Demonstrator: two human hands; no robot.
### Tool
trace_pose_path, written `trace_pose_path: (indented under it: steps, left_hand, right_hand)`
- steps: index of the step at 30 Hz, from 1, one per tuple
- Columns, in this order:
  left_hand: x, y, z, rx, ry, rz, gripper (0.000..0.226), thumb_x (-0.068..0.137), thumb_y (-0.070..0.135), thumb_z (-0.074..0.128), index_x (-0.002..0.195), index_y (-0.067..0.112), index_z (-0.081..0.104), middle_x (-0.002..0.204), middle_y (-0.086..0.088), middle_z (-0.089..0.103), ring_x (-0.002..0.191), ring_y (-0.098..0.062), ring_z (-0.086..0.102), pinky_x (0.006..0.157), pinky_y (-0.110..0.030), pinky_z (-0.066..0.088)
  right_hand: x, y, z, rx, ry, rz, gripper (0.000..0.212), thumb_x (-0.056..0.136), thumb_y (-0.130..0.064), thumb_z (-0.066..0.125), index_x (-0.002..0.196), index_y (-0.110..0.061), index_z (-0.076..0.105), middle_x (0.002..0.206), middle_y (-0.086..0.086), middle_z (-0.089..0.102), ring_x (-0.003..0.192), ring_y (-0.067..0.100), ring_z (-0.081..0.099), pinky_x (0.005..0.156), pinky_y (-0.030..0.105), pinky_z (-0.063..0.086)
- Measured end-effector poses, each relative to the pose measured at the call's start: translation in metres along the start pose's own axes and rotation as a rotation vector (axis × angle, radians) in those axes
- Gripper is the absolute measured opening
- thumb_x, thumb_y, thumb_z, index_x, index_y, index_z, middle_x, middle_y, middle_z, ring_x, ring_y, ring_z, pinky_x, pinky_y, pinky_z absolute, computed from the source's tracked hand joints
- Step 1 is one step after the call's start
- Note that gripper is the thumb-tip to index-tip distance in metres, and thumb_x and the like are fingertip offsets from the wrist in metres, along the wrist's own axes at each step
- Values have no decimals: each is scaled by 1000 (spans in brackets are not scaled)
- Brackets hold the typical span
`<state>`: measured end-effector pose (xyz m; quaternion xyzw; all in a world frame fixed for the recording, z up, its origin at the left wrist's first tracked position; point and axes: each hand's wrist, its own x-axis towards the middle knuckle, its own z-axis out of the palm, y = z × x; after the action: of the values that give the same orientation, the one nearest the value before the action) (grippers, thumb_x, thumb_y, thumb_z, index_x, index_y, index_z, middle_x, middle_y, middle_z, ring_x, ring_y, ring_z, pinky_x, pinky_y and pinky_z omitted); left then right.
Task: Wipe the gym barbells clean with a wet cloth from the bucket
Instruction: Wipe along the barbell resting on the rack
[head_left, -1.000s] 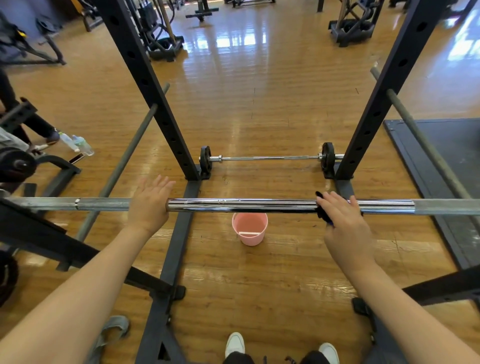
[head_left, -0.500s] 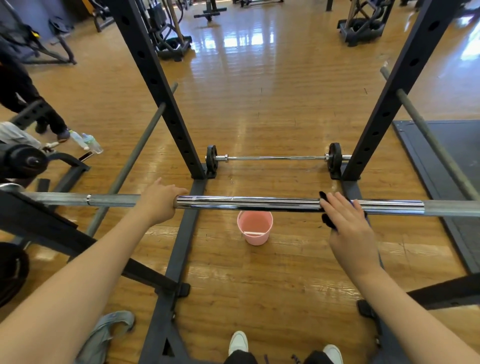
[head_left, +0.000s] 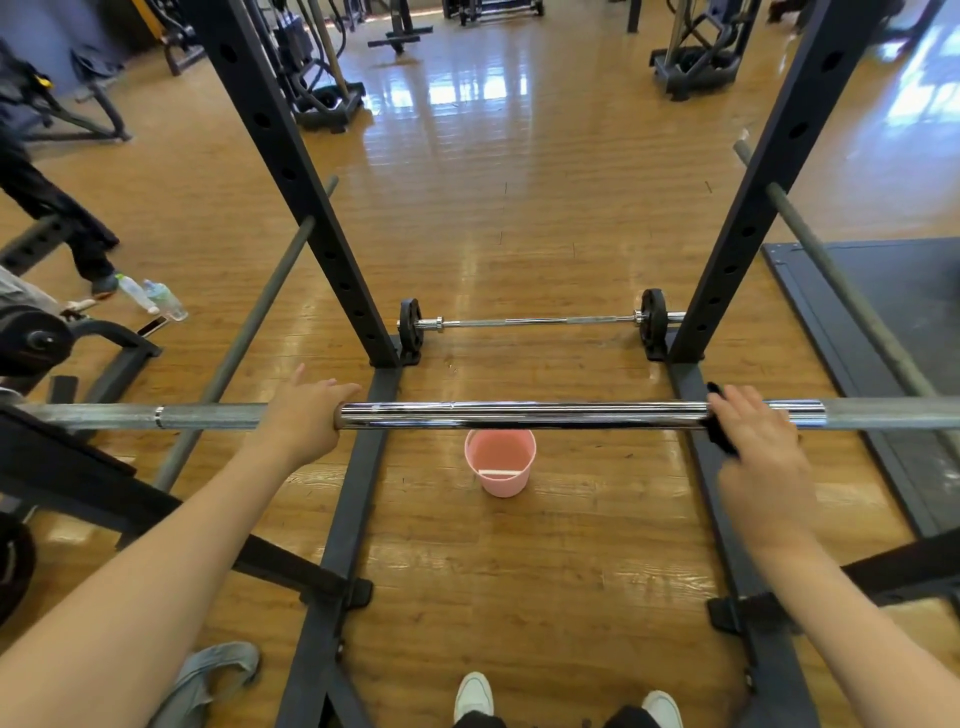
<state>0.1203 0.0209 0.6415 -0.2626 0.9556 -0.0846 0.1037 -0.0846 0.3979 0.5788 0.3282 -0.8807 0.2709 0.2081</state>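
Fig.: racked chrome steel barbell (head_left: 519, 414) w/ knurled grey ends, lying horizontally across the view at arm height, long axis running left–right. R. hand (head_left: 756, 441) is draping over the bar, fingers curling round a dark wet cloth (head_left: 719, 434) and pressing it onto the shaft; the cloth is showing only as a black edge just inboard of the fingers. L. hand (head_left: 306, 415) is gripping the bar at the opposite end of the chrome section, thumb under, apparently steadying it. The polished span is lying between the two grips, i.e. to the left of the cloth hand; knurled shaft is extending outboard of each hand. Judgement: the wipe is running along the bar's axis, so the r. hand is the one placed to travel, inward toward the l. hand or outward over the knurl. Pink plastic bucket (head_left: 500, 462) is standing on the wooden floor below the bar, between the hands, nearer neither by much. Second, thinner plate-loaded barbell (head_left: 535, 322) is lying on the floor beyond, parallel, out of reach of both grips.
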Motion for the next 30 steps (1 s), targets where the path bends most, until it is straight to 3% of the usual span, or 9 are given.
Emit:
trace_pose_path:
  steps: [3,5,8,12,15,20,24,27,30]
  left_hand:
    - [-3,-1,10,-49,178,7,54,84,3,58,136,12,48,130,-7,59,131,-21,45,116,-42,6]
    - [-9,-4,22,-92,329,-16,51,78,-1,62,128,2,54,124,-15,62,126,-32,49,116,-41,-2]
    - [-16,-9,34,-133,416,-120,59,74,3,73,129,0,51,131,-20,55,129,-38,44,115,-36,-15]
    - [-13,-14,35,-72,385,-63,63,69,-5,72,129,-3,51,133,-25,51,129,-41,42,115,-42,-11]
    - [-6,-22,37,-20,361,-7,67,58,-15,72,123,-8,55,121,-27,59,122,-47,47,116,-35,-8]
    - [-3,-21,31,24,258,9,59,58,-16,72,116,-4,63,108,-25,67,116,-47,53,108,-52,26]
    - [-2,-18,9,40,44,-33,57,89,5,51,142,21,41,146,-14,40,142,-28,23,116,-36,11]
    - [-2,-13,-3,36,-48,-26,55,95,7,45,145,26,35,151,-6,33,144,-22,19,115,-33,12]
    - [-2,-13,-1,52,-29,-31,56,94,8,47,146,24,33,149,-4,38,143,-18,22,116,-32,7]
  right_hand:
    - [2,-6,4,5,11,103,40,84,12,45,121,8,57,126,26,56,125,39,48,108,55,30]
    - [2,-25,13,28,-7,46,40,83,16,52,122,6,58,126,23,57,124,37,49,109,53,30]
    - [-1,-46,20,59,-33,-55,42,85,4,40,122,2,60,127,19,58,123,34,51,112,42,25]
    - [0,-42,16,77,-69,-91,51,75,23,59,121,2,61,126,20,58,122,35,51,106,53,29]
    - [-1,-40,19,69,-45,-103,48,77,22,56,120,2,62,126,19,59,123,33,50,107,50,31]
    - [-1,-36,22,92,-20,-123,45,78,17,52,119,2,62,126,19,59,122,32,50,110,44,29]
    - [-2,-12,15,72,35,-36,40,82,10,50,120,3,60,130,15,53,124,34,49,110,48,29]
    - [-1,-23,23,67,74,5,39,84,6,44,119,5,60,126,21,58,124,33,49,111,47,27]
    - [-5,-38,34,89,22,-187,40,83,7,46,120,2,61,127,18,57,124,30,49,111,45,27]
